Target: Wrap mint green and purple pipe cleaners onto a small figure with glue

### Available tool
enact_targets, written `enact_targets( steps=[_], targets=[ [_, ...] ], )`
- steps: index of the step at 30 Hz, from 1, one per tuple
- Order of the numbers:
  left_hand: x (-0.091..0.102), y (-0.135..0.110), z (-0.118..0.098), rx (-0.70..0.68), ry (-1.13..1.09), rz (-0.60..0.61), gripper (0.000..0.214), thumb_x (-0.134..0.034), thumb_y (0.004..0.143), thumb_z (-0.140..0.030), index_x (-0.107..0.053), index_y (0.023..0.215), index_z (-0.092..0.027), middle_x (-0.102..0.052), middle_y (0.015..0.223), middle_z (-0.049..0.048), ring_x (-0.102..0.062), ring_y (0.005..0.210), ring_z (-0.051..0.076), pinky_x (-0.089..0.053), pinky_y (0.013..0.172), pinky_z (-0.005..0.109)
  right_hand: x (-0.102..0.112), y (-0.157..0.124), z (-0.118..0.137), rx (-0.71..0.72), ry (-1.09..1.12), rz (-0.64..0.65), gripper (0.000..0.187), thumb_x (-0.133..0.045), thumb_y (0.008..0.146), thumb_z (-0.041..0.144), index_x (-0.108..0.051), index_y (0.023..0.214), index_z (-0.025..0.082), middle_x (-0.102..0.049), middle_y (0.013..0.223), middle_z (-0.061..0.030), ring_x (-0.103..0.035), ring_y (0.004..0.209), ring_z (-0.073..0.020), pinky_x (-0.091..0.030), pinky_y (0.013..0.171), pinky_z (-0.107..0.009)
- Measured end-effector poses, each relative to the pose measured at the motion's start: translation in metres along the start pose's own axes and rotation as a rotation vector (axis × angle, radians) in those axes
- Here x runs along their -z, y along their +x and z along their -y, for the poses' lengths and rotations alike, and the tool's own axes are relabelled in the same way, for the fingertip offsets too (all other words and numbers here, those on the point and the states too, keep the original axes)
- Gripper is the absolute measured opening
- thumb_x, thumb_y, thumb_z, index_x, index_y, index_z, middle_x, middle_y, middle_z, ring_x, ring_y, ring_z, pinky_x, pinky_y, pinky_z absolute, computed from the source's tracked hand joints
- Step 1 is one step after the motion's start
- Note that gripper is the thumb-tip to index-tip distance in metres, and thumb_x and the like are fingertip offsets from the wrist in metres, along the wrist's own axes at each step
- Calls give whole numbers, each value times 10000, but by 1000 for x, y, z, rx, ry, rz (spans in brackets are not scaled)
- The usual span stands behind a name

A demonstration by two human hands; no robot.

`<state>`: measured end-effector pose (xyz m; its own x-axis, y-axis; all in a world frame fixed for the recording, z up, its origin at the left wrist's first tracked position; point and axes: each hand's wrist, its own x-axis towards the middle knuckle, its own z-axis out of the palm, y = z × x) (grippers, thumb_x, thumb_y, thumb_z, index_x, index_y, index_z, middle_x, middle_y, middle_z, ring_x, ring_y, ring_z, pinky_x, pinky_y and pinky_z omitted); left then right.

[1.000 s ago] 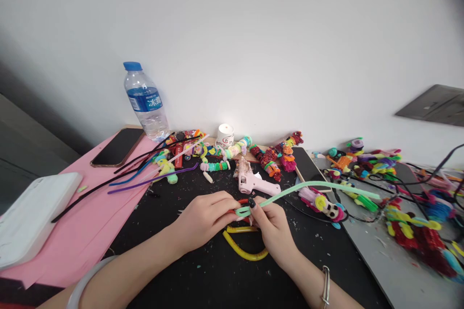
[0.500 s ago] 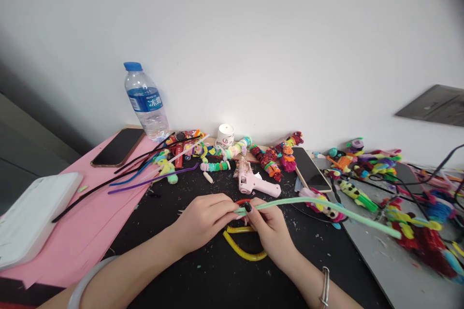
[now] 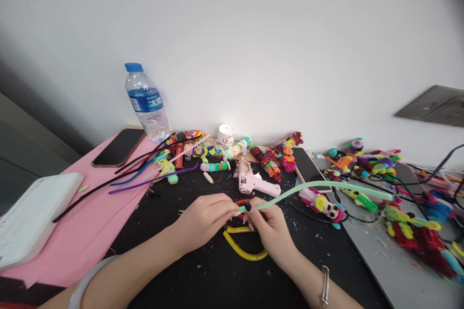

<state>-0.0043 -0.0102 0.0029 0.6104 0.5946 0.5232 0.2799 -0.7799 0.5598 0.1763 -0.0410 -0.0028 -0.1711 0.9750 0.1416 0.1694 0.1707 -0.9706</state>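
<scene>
My left hand (image 3: 203,217) and my right hand (image 3: 270,224) meet over the black mat (image 3: 217,275), both pinched on one end of a long light green pipe cleaner (image 3: 326,186). Its free length arcs off to the right above the table. Under my hands lie a curved yellow pipe cleaner (image 3: 242,251) and a bit of red-orange one (image 3: 242,201). A pink glue gun (image 3: 255,183) lies just beyond my fingers.
A water bottle (image 3: 147,104) and a phone (image 3: 118,147) stand at the back left on pink paper (image 3: 83,222), with loose dark pipe cleaners (image 3: 145,174). Finished pipe cleaner figures (image 3: 270,157) line the back and crowd the right side (image 3: 406,212). A white box (image 3: 32,212) sits far left.
The green pipe cleaner's free end dipped toward the table half a second ago and has swung back up. The loop at its near end has been pulled tighter between my fingers.
</scene>
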Motion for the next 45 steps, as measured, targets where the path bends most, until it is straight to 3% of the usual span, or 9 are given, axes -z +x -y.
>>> enact_targets(
  steps=[7,13,26,39,45],
  targets=[
    [3,5,-5,91,-85,11,118,-519,860,-158,-633,889,-145,-659,811,49,-609,747,127,-493,701,222,3,1,2,-104,117,-48,435,-473,872,438,-546,548,157,-444,491,25,-363,448,-89,-277,451,-230],
    [1,3,-1,44,-35,-88,172,-473,876,-136,-644,886,-148,-666,799,53,-615,741,126,-508,705,226,4,2,-3,-162,167,-61,450,-498,849,464,-579,534,153,-436,457,18,-359,452,-96,-264,434,-231],
    [-1,2,1,-9,-8,-217,117,-557,821,-85,-657,866,-126,-688,802,69,-645,750,129,-519,700,203,6,3,-7,-188,295,-65,405,-534,829,460,-573,557,162,-438,453,35,-310,430,-89,-206,448,-242],
    [-2,2,3,3,49,-107,121,-558,846,-173,-650,916,-138,-692,839,54,-643,774,132,-515,728,220,3,2,-1,-116,97,-16,401,-466,884,436,-568,615,157,-447,528,21,-359,484,-98,-254,460,-236],
    [-3,0,5,103,45,-44,196,-499,877,-174,-676,959,-156,-713,829,44,-653,725,131,-512,682,208,3,1,-2,-118,26,0,391,-460,891,424,-576,630,156,-454,549,21,-397,506,-102,-285,480,-233]
  ],
)
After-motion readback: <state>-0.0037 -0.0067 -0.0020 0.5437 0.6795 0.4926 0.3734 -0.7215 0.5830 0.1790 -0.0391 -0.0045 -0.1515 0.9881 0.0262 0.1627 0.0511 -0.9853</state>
